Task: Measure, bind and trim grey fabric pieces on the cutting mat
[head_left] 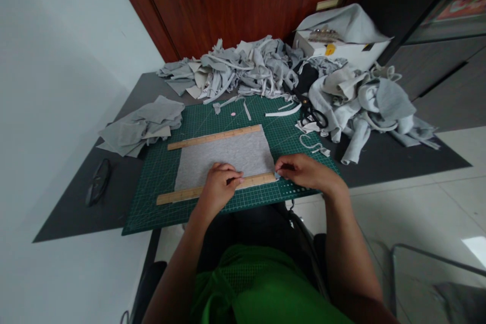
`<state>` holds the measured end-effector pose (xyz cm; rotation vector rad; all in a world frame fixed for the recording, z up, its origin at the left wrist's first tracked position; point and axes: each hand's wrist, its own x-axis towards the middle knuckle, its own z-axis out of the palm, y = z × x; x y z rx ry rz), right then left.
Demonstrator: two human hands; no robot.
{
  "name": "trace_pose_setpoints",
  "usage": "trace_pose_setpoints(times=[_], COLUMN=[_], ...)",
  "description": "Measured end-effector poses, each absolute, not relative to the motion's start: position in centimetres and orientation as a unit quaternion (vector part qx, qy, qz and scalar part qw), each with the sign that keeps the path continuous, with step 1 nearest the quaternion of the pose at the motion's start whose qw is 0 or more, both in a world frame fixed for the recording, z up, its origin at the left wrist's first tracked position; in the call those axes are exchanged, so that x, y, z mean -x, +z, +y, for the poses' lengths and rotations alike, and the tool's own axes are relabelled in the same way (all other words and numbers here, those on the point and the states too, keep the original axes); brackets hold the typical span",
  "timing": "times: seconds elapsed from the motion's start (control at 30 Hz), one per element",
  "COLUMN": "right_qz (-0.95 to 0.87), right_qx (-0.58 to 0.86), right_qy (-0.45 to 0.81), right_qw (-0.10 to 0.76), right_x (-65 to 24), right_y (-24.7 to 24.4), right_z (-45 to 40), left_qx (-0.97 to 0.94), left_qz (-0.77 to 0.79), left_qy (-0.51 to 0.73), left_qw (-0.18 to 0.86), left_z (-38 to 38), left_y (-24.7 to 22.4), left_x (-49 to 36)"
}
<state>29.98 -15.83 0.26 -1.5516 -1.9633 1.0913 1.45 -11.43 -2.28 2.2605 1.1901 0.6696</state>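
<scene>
A light grey fabric piece (228, 154) lies flat on the green cutting mat (152, 212). One wooden ruler (214, 137) lies along its far edge, and a second wooden ruler (178, 196) along its near edge. My left hand (221, 185) rests over the near ruler with its fingers curled together; what lies between them is hidden. At the near ruler's right end, my right hand (299, 169) pinches a small blue-grey thing, too small to name, beside the fabric's corner.
Black scissors (313, 114) lie at the mat's back right. Grey fabric scraps (258, 68) are heaped behind, with a fabric pile (364, 101) at right and flat pieces (142, 124) at left. A dark glasses-like object (98, 182) lies left. A white box (345, 53) stands back right.
</scene>
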Motion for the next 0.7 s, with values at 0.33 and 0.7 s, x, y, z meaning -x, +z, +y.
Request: trace_pose_setpoints(times=[0.33,0.7], right_qz=[-0.718,-0.711], right_qx=[0.558,0.580], right_qy=[0.376,0.373], right_qw=[0.179,0.138], right_x=[-29.4,-28.8], right_y=[0.3,1.4], right_z=[-15.8,-16.3], left_qx=[-0.834,-0.856], left_qz=[0.428,0.399], left_qy=[0.253,0.251], left_qw=[0.241,0.215], left_z=[-11.5,-11.5], left_y=[-2.4,-2.8], left_x=[-1.4,-1.2])
